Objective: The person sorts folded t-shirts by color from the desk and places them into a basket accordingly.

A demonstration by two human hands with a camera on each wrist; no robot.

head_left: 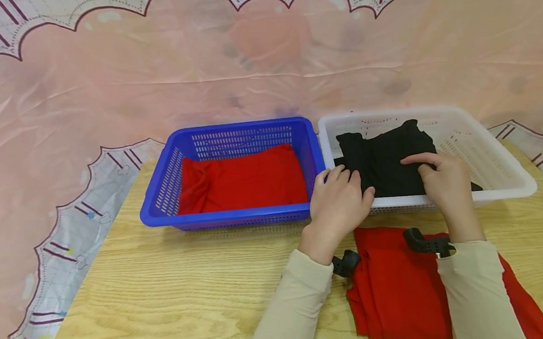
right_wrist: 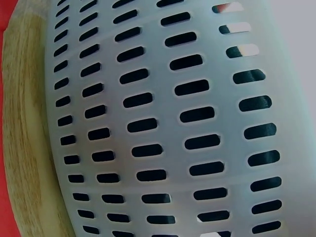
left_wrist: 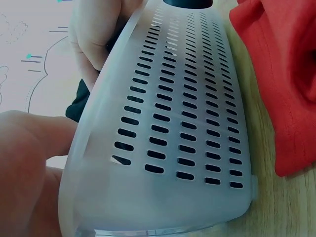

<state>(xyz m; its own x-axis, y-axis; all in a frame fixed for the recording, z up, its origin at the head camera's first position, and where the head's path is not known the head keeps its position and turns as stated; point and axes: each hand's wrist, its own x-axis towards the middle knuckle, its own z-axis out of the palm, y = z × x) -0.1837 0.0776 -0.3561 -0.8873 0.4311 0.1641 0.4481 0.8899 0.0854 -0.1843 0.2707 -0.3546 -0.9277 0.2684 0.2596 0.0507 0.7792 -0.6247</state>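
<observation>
Black cloth (head_left: 386,154) lies folded in the white basket (head_left: 504,170), reaching its front wall. My left hand (head_left: 337,201) is at that basket's front left corner, fingers bent slightly over the cloth's left edge. The right hand (head_left: 449,186) reaches over the front rim, index finger extended on the cloth's right part. In the left wrist view, the left hand (left_wrist: 29,168) is beside the rim and the right hand (left_wrist: 98,34) is farther along it. The right wrist view is filled by the slotted basket wall (right_wrist: 163,113); no fingers show there.
A blue basket (head_left: 241,214) with folded red cloth (head_left: 253,182) inside stands left of the white one. More red cloth (head_left: 403,287) lies on the wooden table (head_left: 166,297) in front, partly under the right forearm. A patterned pink sheet (head_left: 242,59) hangs behind.
</observation>
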